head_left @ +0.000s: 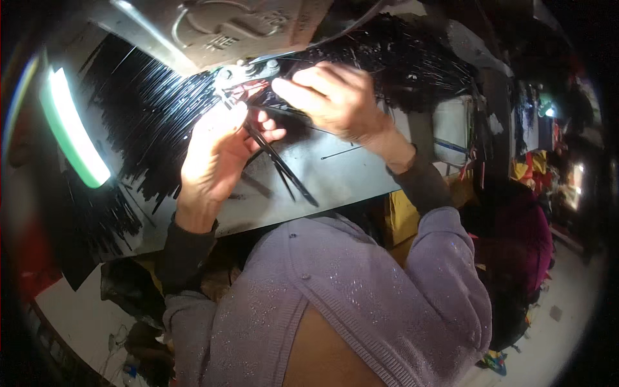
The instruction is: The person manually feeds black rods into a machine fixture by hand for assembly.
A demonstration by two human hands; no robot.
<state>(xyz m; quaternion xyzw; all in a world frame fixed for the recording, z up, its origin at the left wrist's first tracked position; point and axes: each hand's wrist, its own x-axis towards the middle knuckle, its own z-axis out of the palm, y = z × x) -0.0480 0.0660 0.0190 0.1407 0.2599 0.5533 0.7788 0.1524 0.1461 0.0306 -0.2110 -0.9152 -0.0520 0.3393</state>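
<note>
Black strands (pixel 284 168) at the metal fixture (pixel 258 68), upper centre of frame

Left hand (pixel 218 151): fingers were closed around the strands, whose free ends slanted toward lower right over the white tabletop (pixel 367 182). Right hand (pixel 342 103): fingers curled, blurred, just right of the fixture; could not tell whether it gripped anything. A machine body (pixel 251 29) crowded the top edge. Dark heaps (pixel 142 116) filled upper left and upper right. Bare tabletop lay right of the strands, reaching the front edge, with one thin loose strand (pixel 342 153) on it.
</note>
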